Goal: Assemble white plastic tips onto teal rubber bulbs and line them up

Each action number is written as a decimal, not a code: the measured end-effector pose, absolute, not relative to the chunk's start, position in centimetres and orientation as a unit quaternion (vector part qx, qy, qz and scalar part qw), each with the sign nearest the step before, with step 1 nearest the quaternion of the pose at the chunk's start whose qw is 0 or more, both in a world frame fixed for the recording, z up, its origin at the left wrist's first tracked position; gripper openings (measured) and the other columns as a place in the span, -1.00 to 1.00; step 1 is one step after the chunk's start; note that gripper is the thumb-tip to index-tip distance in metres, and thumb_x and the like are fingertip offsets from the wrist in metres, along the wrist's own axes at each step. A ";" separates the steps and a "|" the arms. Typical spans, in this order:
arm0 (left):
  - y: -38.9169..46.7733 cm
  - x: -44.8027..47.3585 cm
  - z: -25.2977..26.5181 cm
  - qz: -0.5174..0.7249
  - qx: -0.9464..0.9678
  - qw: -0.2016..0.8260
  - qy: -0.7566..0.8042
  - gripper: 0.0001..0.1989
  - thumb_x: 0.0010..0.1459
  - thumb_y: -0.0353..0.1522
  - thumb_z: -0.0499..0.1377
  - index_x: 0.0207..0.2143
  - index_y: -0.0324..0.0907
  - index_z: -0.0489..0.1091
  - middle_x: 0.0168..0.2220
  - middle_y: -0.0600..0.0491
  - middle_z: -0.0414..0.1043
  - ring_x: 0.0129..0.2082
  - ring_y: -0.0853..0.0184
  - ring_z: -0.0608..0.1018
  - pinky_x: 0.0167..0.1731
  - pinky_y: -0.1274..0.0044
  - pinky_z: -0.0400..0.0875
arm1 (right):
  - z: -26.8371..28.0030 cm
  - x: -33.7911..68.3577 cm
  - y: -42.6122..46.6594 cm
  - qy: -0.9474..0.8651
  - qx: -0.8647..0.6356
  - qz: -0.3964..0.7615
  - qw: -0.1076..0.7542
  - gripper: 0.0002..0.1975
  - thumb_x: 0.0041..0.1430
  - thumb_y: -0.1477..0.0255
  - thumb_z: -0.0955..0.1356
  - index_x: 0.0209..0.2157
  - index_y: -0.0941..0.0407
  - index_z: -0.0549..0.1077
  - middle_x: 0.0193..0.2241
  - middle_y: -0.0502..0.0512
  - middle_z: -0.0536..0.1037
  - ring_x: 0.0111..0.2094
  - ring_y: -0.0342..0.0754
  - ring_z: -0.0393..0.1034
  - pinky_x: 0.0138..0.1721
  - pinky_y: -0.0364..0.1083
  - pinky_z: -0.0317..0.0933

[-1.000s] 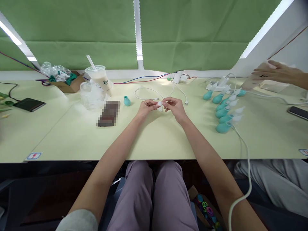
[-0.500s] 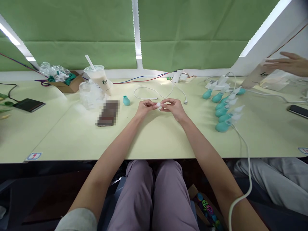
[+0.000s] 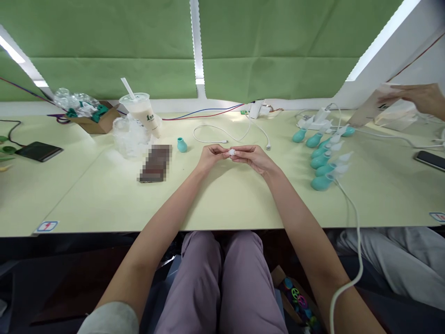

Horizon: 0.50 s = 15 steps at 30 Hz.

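Between the fingertips of both my hands is a small white piece (image 3: 232,152), mostly covered by the fingers, so its full shape is hidden. My left hand (image 3: 212,157) pinches it from the left, thumb against forefinger. From the right, my right hand (image 3: 255,157) grips it with thumb and fingers. A single teal rubber bulb (image 3: 181,144) with an open neck stands upright to the left of my left hand. Over on the right, several teal bulbs fitted with clear, pale tips (image 3: 320,161) lie in a cluster.
A pixelated dark phone (image 3: 155,163) and a lidded drink cup (image 3: 142,113) in a plastic bag stand left. White cables (image 3: 239,140) cross the table behind my hands. A power strip (image 3: 318,120) sits behind the bulbs. Another person's hand (image 3: 422,97) holds a paper bag at the right.
My right hand has turned slightly, its fingers now straighter around the white piece. The other person's hand has lowered onto the paper bag.
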<state>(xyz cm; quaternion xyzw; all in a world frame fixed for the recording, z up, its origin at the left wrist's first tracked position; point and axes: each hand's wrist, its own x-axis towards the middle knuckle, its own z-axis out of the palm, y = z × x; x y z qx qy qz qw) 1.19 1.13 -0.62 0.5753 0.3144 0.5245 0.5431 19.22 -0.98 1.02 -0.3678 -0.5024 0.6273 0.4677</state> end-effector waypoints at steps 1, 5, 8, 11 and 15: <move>1.1 1.2 -0.6 0.523 0.575 0.546 0.313 -0.66 -0.33 -0.22 0.45 -0.53 -0.24 0.48 -0.53 0.09 0.51 -0.50 0.45 0.49 -0.33 0.52 0.38 | 1.0 19.3 -1.0 -0.505 -0.369 0.627 0.464 -0.64 -0.25 0.34 0.57 -0.31 0.12 0.60 -0.31 0.08 0.63 -0.30 -0.09 0.54 -0.05 -0.05 0.40; 0.9 1.3 -0.7 0.518 0.571 0.557 0.308 -0.66 -0.35 -0.22 0.46 -0.55 -0.24 0.48 -0.50 0.06 0.53 -0.48 0.43 0.51 -0.34 0.52 0.39 | 0.8 19.4 -0.9 -0.510 -0.373 0.622 0.462 -0.63 -0.28 0.34 0.58 -0.34 0.13 0.60 -0.33 0.09 0.63 -0.33 -0.08 0.54 -0.08 -0.04 0.42; 0.5 1.4 -0.6 0.521 0.573 0.552 0.308 -0.67 -0.33 -0.21 0.45 -0.55 -0.25 0.48 -0.52 0.06 0.52 -0.50 0.44 0.50 -0.35 0.51 0.39 | 0.8 19.5 -1.0 -0.511 -0.376 0.621 0.460 -0.63 -0.30 0.33 0.59 -0.36 0.14 0.61 -0.35 0.10 0.63 -0.35 -0.08 0.54 -0.11 -0.05 0.44; 0.1 1.4 -0.4 0.524 0.579 0.540 0.313 -0.67 -0.29 -0.21 0.44 -0.53 -0.25 0.49 -0.50 0.05 0.52 -0.49 0.42 0.50 -0.34 0.50 0.39 | 1.0 19.5 -1.2 -0.507 -0.373 0.622 0.465 -0.65 -0.31 0.34 0.59 -0.37 0.13 0.61 -0.34 0.09 0.63 -0.35 -0.08 0.54 -0.11 -0.06 0.44; -0.2 1.2 -0.3 0.523 0.593 0.527 0.311 -0.67 -0.27 -0.20 0.43 -0.53 -0.25 0.49 -0.49 0.04 0.52 -0.47 0.40 0.51 -0.33 0.49 0.40 | 1.0 19.6 -1.4 -0.505 -0.375 0.622 0.465 -0.67 -0.30 0.36 0.58 -0.39 0.13 0.61 -0.35 0.09 0.63 -0.34 -0.07 0.54 -0.11 -0.05 0.44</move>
